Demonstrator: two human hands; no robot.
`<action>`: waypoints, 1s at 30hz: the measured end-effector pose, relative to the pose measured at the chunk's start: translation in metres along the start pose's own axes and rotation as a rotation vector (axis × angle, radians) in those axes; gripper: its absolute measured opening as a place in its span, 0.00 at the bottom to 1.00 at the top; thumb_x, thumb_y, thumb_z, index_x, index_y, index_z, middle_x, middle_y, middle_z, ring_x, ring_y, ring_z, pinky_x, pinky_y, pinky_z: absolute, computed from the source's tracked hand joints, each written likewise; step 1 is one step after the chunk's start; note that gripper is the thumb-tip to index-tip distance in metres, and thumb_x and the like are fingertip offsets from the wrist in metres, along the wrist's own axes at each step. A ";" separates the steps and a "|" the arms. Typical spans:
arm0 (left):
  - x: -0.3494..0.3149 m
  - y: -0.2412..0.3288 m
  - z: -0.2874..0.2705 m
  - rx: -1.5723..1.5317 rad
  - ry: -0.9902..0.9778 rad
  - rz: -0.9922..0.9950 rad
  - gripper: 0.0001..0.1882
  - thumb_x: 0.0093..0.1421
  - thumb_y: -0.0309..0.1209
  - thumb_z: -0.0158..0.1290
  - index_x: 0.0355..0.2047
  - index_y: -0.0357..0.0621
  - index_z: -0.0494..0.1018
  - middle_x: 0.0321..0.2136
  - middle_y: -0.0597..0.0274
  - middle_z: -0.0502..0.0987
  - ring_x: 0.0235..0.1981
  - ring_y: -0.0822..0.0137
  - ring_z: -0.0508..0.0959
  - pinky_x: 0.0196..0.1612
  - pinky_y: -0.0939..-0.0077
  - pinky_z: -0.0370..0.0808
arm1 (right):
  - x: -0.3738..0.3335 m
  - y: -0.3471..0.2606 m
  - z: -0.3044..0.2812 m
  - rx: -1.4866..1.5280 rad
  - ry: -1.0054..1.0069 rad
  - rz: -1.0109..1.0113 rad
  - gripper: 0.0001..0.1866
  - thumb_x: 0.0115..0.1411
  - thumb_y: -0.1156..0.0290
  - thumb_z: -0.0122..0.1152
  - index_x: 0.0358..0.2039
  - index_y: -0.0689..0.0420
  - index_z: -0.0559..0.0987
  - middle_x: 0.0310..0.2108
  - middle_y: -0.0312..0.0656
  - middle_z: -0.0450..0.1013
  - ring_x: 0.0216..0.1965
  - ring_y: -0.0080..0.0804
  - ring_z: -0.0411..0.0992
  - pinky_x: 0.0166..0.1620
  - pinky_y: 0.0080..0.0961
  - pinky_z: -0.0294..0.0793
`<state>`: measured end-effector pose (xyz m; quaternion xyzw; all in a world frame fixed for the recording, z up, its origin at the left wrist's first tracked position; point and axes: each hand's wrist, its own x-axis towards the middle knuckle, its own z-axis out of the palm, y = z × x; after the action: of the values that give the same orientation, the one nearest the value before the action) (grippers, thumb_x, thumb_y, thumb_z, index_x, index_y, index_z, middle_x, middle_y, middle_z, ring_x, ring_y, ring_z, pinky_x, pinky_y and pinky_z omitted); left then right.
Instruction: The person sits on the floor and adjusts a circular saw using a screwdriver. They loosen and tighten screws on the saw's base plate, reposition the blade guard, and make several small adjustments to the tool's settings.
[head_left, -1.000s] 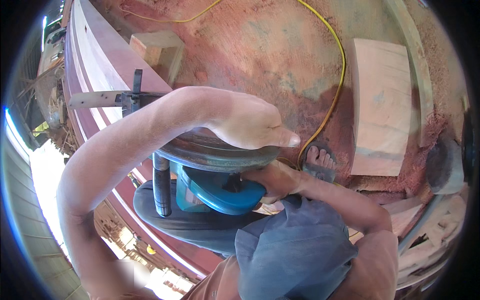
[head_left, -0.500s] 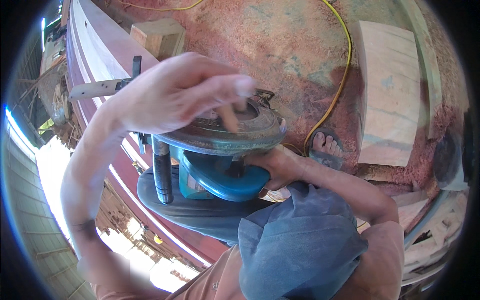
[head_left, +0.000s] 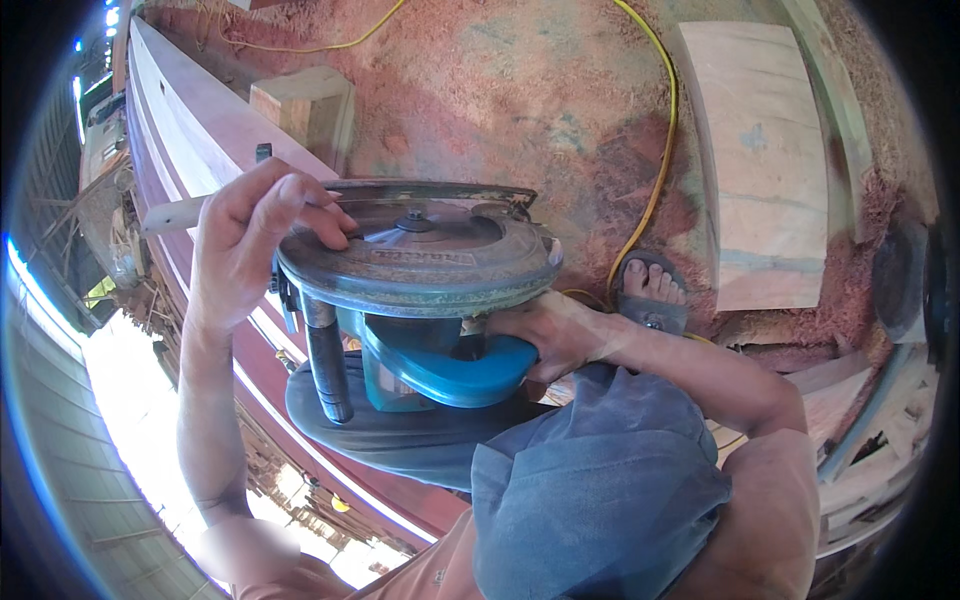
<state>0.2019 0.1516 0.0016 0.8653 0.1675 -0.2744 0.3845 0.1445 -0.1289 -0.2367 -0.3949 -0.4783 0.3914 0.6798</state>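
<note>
From the head view we see a circular saw [head_left: 420, 270] held up close in front of us, blade side turned upward, above our lap and beside a long reddish plank [head_left: 200, 130] that runs along our left. Our right hand [head_left: 545, 330] has its fingers clamped around the saw's blue handle [head_left: 450, 370] underneath. Our left hand [head_left: 245, 240] rests on the saw's left edge, its fingers curled loosely with the tips touching the round metal guard [head_left: 440, 285]. A dark side grip [head_left: 327, 355] hangs down from the saw's body. Below lies a sawdust-covered floor [head_left: 500, 100], where a yellow cable [head_left: 655, 170] runs past our sandalled foot [head_left: 652, 290]. A pale board [head_left: 765, 160] lies to the right, a wooden block [head_left: 305, 105] near the plank.
</note>
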 end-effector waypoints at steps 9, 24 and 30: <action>0.002 0.044 0.052 0.403 -0.177 0.320 0.29 0.65 0.53 0.63 0.47 0.34 0.80 0.42 0.47 0.86 0.50 0.50 0.87 0.60 0.53 0.81 | 0.004 -0.005 -0.003 -0.002 0.072 -0.069 0.36 0.53 0.67 0.73 0.63 0.53 0.73 0.60 0.57 0.74 0.62 0.62 0.74 0.66 0.50 0.74; -0.053 0.053 0.109 0.490 0.140 0.446 0.23 0.60 0.36 0.65 0.52 0.35 0.78 0.57 0.43 0.80 0.61 0.42 0.80 0.72 0.43 0.67 | -0.011 0.026 0.015 -0.045 -0.079 0.045 0.49 0.44 0.63 0.82 0.68 0.51 0.71 0.63 0.53 0.73 0.66 0.59 0.70 0.69 0.51 0.69; -0.145 -0.010 0.098 0.221 0.813 -0.213 0.17 0.71 0.32 0.55 0.53 0.30 0.78 0.44 0.45 0.83 0.43 0.53 0.85 0.51 0.61 0.79 | -0.003 0.020 -0.001 -0.076 0.024 -0.145 0.45 0.47 0.55 0.85 0.66 0.49 0.77 0.63 0.51 0.74 0.65 0.57 0.72 0.68 0.53 0.69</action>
<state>0.0479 0.0727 0.0289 0.9169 0.3634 0.0344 0.1615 0.1416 -0.1243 -0.2566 -0.3895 -0.5119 0.3180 0.6965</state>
